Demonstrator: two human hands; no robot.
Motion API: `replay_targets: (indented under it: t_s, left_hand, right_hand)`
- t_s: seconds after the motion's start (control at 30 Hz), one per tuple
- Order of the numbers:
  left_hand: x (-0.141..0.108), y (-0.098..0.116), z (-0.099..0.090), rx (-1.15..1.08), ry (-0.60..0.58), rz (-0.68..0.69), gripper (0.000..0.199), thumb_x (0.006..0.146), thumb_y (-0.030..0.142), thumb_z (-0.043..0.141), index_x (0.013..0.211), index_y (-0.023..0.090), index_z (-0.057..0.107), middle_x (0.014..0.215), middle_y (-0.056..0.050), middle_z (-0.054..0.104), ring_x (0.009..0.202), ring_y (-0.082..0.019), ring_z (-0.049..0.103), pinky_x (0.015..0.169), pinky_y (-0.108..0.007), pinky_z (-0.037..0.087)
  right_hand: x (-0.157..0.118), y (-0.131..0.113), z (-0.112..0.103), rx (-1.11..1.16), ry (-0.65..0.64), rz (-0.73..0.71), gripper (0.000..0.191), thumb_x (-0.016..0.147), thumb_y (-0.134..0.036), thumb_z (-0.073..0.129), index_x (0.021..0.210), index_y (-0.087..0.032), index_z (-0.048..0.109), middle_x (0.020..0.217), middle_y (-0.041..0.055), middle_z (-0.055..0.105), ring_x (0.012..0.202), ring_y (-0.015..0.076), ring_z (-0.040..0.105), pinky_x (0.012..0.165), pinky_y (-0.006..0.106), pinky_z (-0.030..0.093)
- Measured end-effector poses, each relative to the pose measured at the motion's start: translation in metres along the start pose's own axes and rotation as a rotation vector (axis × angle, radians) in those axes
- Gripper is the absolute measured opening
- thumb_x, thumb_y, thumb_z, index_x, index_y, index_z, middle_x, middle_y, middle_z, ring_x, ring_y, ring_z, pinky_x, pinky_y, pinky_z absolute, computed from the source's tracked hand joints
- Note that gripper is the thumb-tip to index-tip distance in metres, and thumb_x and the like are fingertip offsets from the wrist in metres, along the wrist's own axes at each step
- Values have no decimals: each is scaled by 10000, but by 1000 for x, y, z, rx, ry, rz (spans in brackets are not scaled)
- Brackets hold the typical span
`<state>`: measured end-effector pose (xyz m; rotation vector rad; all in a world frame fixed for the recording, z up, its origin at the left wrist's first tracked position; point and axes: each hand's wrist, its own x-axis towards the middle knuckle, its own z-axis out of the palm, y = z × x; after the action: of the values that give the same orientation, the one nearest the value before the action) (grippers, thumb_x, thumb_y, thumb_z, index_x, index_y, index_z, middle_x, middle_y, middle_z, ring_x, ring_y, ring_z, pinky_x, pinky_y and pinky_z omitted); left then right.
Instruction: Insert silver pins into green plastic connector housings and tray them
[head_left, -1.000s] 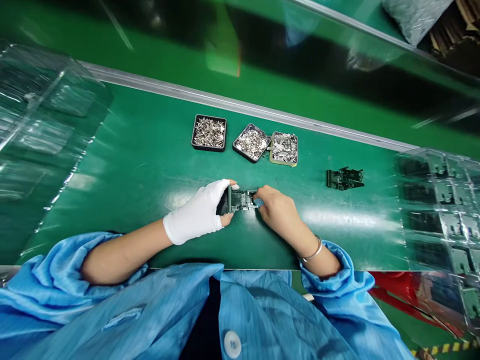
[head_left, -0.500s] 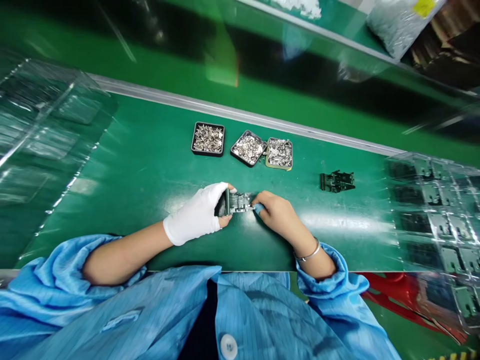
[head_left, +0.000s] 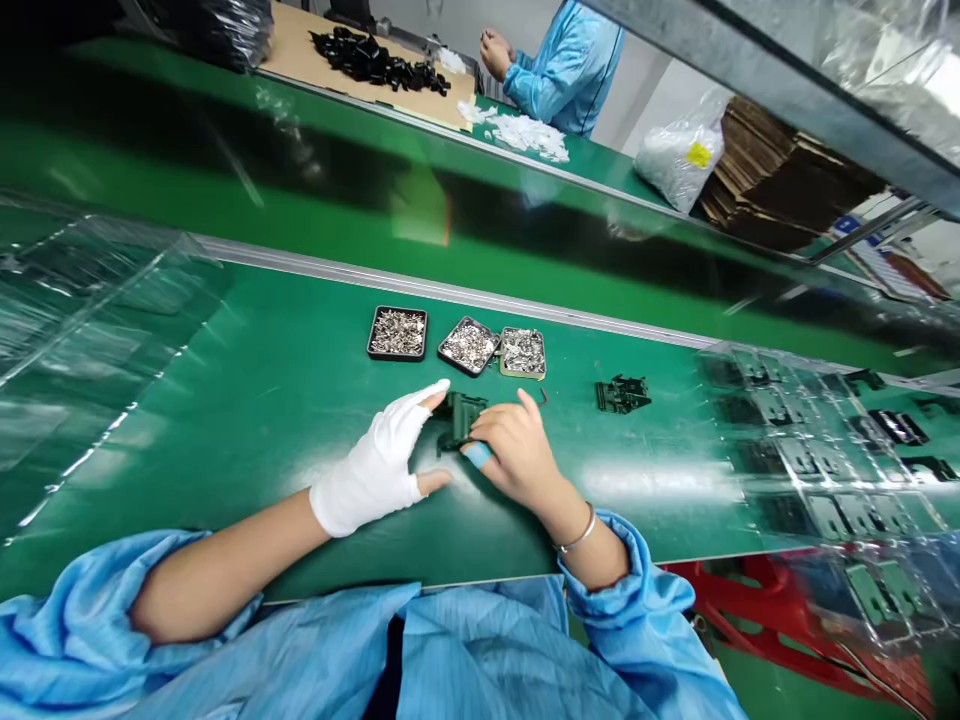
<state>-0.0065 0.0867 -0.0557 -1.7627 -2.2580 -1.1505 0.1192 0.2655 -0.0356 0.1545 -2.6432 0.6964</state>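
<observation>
My right hand (head_left: 514, 450), with a blue wrap on one finger, grips a dark green plastic housing (head_left: 466, 420) by its right side, low over the green table. My left hand (head_left: 375, 465), in a white glove with bare fingertips, is open at the housing's left. Its thumb is spread away from the part, and its upper fingertips are close to the part's top left; whether they touch I cannot tell. A second dark green housing (head_left: 623, 394) lies to the right. Beyond my hands are a black tray (head_left: 398, 356), a tilted tray (head_left: 469, 373) and a third tray (head_left: 523, 375), all filled with small metal pieces.
Transparent blister trays (head_left: 795, 440) with green parts stand at the right; more transparent trays (head_left: 82, 300) are at the left. A small bent reddish piece (head_left: 544, 396) lies near my right hand. Behind the ledge, a co-worker in blue (head_left: 574, 65) is beside black parts (head_left: 375, 62).
The view has tilted up, showing the far bench. The housing has turned; my left thumb and fingers have come off it, and my right hand has moved onto its side.
</observation>
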Motion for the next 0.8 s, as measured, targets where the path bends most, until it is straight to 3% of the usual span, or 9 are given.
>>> replay_targets:
  t_s: [0.1,0.17,0.27,0.4,0.53,0.63,0.8]
  left_hand:
    - [2,-6,4,71,-18,-13,619,858,416,584,1373,138,383,1292,-176,542,1209,-320,528,1036,-486,455]
    - [3,-9,5,55,-37,-11,537,852,394,586,1305,137,454,1251,-167,571,1176,-310,551,1019,-477,470]
    - [3,-8,3,3,-85,-12,507,837,361,588,1284,151,471,1290,-161,552,1196,-301,542,1024,-471,467]
    - [2,-5,-1,-50,-123,21,537,826,351,596,1301,149,449,1303,-169,541,1201,-295,538,1028,-465,464]
    - [1,-3,-2,-74,-146,15,558,813,346,602,1310,150,445,1301,-167,543,1200,-297,538,1038,-462,456]
    - [0,-3,-2,-86,-173,-10,587,814,393,603,1325,154,438,1325,-166,527,1219,-300,524,1058,-455,437]
    - [4,-2,-11,-155,-189,-71,633,845,541,535,1338,157,432,1344,-150,522,1226,-297,520,1052,-443,446]
  right_hand:
    - [1,2,-1,10,-92,-128,165,894,-250,537,1024,-242,638,1054,38,698,1080,188,593,1170,479,164]
    - [8,16,-8,36,-21,-7,187,913,-266,502,1035,-246,643,1066,47,690,1056,191,601,1122,466,279]
    - [26,48,-26,-48,121,343,224,900,-209,448,997,-194,649,1020,89,670,980,216,601,920,401,457]
    - [49,78,-40,-331,17,523,256,812,-102,477,987,-169,652,1043,120,639,972,257,561,873,399,442]
    - [56,79,-37,-519,-96,575,281,801,-65,469,990,-164,652,1004,147,634,948,273,557,840,398,428]
    - [51,82,-37,-477,-43,582,251,847,-93,447,977,-155,653,951,129,656,928,258,581,859,388,426]
    - [45,87,-41,-172,161,583,250,877,-116,451,1007,-130,665,1028,119,683,987,217,615,902,340,453]
